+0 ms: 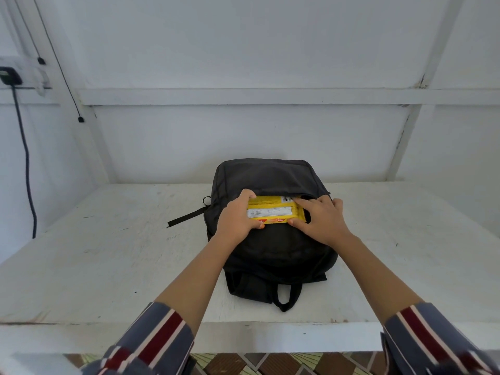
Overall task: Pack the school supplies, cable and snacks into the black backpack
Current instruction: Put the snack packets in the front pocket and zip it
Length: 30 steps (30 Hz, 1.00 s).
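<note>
Far left, a dark wall cable hangs beside the white counter. On it lies the black backpack, handle toward the person. The left grip curls its fingers round the left end of the yellow snack packet; the right grip pinches the right end, thumb below, fingers on top. The packet's long axis runs left to right, parallel with the pocket mouth, its far edge just at the opening. The pocket lies directly beyond both grips, equally near each, so a level push away looks due.
</note>
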Motion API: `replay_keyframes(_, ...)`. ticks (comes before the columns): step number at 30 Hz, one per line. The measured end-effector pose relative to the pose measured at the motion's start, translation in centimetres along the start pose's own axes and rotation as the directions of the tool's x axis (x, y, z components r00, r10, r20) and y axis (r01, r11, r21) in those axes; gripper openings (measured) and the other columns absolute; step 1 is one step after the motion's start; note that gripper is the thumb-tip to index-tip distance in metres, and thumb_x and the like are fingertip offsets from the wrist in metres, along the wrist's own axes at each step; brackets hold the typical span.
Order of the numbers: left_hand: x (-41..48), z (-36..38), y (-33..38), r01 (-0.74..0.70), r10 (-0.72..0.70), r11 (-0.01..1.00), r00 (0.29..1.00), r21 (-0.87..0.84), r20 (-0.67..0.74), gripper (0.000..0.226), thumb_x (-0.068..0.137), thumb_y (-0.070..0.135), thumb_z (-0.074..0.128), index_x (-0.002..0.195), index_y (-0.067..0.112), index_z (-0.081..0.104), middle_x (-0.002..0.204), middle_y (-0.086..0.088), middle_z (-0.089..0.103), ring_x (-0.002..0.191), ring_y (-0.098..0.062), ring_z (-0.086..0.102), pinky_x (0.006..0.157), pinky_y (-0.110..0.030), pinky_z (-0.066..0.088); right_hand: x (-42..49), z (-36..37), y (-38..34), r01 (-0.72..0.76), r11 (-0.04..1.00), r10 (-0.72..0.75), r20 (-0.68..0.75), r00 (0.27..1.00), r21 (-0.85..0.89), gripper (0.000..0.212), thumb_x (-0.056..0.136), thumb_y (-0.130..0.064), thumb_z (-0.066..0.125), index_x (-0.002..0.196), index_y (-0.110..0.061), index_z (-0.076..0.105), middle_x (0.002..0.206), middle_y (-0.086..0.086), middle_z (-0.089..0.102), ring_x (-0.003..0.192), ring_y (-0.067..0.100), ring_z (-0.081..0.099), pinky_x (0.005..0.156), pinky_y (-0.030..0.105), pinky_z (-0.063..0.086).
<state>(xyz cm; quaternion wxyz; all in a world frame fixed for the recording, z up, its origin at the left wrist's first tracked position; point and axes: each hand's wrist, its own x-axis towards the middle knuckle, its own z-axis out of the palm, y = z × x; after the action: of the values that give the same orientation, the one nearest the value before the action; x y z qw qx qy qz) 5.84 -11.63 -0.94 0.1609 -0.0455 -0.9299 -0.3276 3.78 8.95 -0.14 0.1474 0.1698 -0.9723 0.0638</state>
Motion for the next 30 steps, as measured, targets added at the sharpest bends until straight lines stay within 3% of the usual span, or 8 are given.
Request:
replay_keyframes(9, 0.7, 0.1, 0.4, 0.032, -0.026, 0.992, 0.998, 0.123, -0.048, 0.053, 0.076, 0.026, 0.075, 0.114, 0.018, 0.039, 0.109, -0.003, 0.059, 0.09, -0.019, 0.057, 0.07, -0.029, 0.043, 1.0, -0.2, -0.9, -0.036, 0.995, 0.032, -0.043, 0.999, -0.098, 0.052, 0.092, -0.055, 0.04, 0.136, -0.029, 0.043, 0.116, 0.001, 0.063, 0.113, 0.022, 0.049, 0.101, 0.036, 0.027)
replay_keyframes(16, 0.1, -0.4, -0.6, 0.012, -0.011, 0.999, 0.999, -0.035, 0.033, 0.055, 0.072, 0.017, 0.079, 0.113, 0.016, 0.041, 0.118, -0.003, 0.055, 0.097, -0.013, 0.052, 0.08, -0.025, 0.044, 0.0, 0.0, 0.0, -0.05, 0.986, 0.061, -0.065, 0.996, 0.16, 0.061, 0.082, -0.058, 0.057, 0.135, -0.029, 0.046, 0.113, 0.001, 0.062, 0.11, 0.019, 0.047, 0.098, 0.033, 0.026)
replay_keyframes(20, -0.5, -0.8, -1.4, -0.032, 0.046, 0.992, 0.993, -0.125, 0.11, 0.047, 0.077, 0.004, 0.072, 0.113, 0.019, 0.047, 0.127, -0.007, 0.054, 0.106, -0.023, 0.057, 0.091, -0.036, 0.051, -0.4, 0.7, 0.5, -0.051, 0.964, 0.081, -0.108, 0.991, 0.26, 0.057, 0.076, -0.057, 0.064, 0.124, -0.029, 0.052, 0.108, 0.0, 0.063, 0.102, 0.017, 0.049, 0.093, 0.03, 0.028)
replay_keyframes(23, -0.8, -0.8, -1.3, -0.032, 0.038, 0.994, 0.998, -0.109, 0.054, 0.04, 0.078, 0.003, 0.071, 0.111, 0.015, 0.052, 0.119, -0.005, 0.059, 0.104, -0.022, 0.059, 0.088, -0.031, 0.051, -0.3, 0.9, 0.1, -0.023, 0.957, 0.084, -0.199, 0.976, 0.289, 0.05, 0.073, -0.051, 0.071, 0.11, -0.022, 0.055, 0.106, -0.003, 0.063, 0.1, 0.018, 0.05, 0.084, 0.029, 0.03)
replay_keyframes(26, -1.3, -0.7, -0.9, -0.032, 0.029, 0.999, 0.998, -0.039, -0.064, 0.035, 0.076, 0.008, 0.074, 0.107, 0.011, 0.057, 0.098, 0.001, 0.058, 0.092, -0.017, 0.057, 0.073, -0.021, 0.042, -0.4, 1.0, -0.1, -0.009, 0.959, 0.096, -0.295, 0.951, 0.283, 0.051, 0.068, -0.046, 0.077, 0.106, -0.018, 0.057, 0.107, 0.002, 0.058, 0.101, 0.021, 0.047, 0.078, 0.025, 0.03)
replay_keyframes(28, -1.5, -0.5, -1.0, -0.045, 0.049, 0.998, 0.99, 0.035, -0.134, 0.033, 0.075, 0.013, 0.075, 0.103, 0.011, 0.058, 0.095, 0.002, 0.053, 0.091, -0.015, 0.052, 0.069, -0.019, 0.034, -0.4, 1.1, 0.0, -0.013, 0.963, 0.106, -0.335, 0.936, 0.268, 0.056, 0.066, -0.046, 0.078, 0.109, -0.017, 0.058, 0.112, 0.006, 0.053, 0.104, 0.025, 0.045, 0.082, 0.028, 0.036)
replay_keyframes(30, -1.4, -0.4, -1.0, -0.041, 0.056, 0.995, 0.984, 0.09, -0.172, 0.035, 0.074, 0.018, 0.077, 0.104, 0.014, 0.059, 0.105, 0.0, 0.054, 0.098, -0.013, 0.047, 0.072, -0.019, 0.033, -0.3, 1.0, 0.1, -0.025, 0.967, 0.11, -0.328, 0.938, 0.253, 0.066, 0.066, -0.049, 0.077, 0.121, -0.021, 0.054, 0.126, 0.01, 0.046, 0.114, 0.028, 0.042, 0.093, 0.037, 0.038)
